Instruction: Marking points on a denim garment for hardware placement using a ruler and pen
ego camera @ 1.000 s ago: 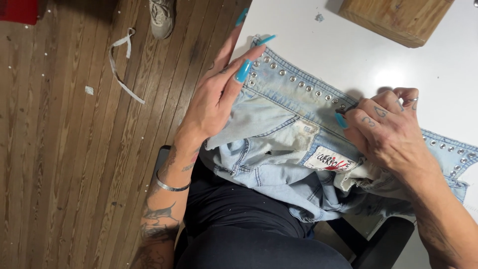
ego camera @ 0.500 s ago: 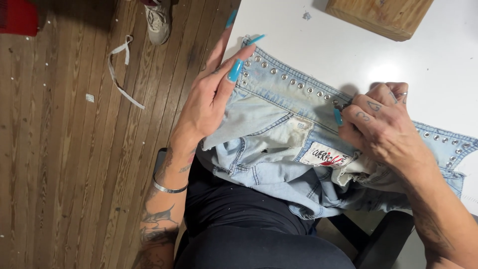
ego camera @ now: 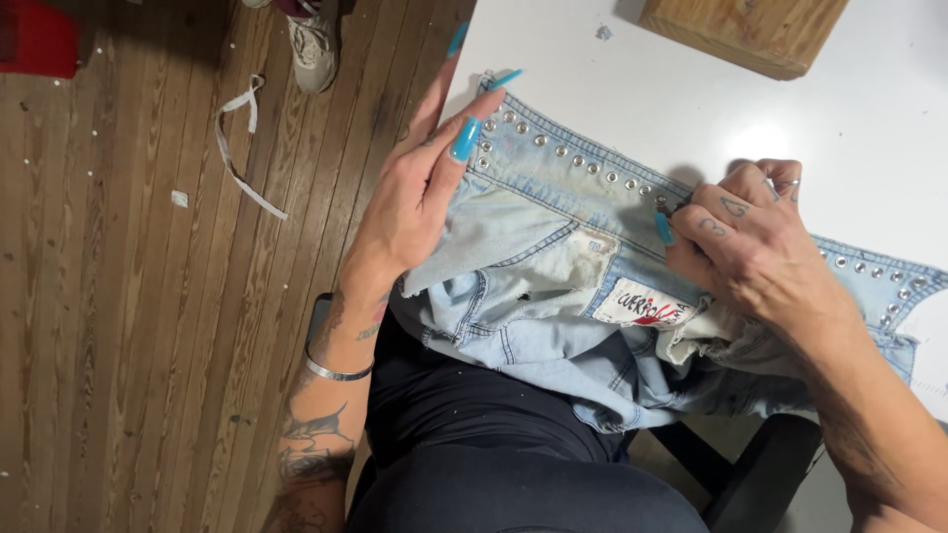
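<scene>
A pale blue denim garment (ego camera: 533, 257) with a row of metal studs along its waistband lies over the white table's (ego camera: 691, 109) edge and my lap. My left hand (ego camera: 420, 192), with long turquoise nails, lies flat on the garment's left end, fingers spread and pressing the cloth down. My right hand (ego camera: 746, 237) is curled at the studded waistband, fingertips pinched on a small dark thing at the seam; what it is I cannot tell. A white patch label (ego camera: 647, 304) sits on the denim just below that hand.
A wooden block (ego camera: 750, 35) stands at the table's far edge. To the left is a plank floor with a white fabric strip (ego camera: 242, 148), small scraps, another person's shoe (ego camera: 314, 44) and a red object (ego camera: 35, 39). A black chair (ego camera: 760, 474) shows under me.
The view has drifted slightly; both hands keep their places on the denim. My right hand has shifted a little along the studded waistband.
</scene>
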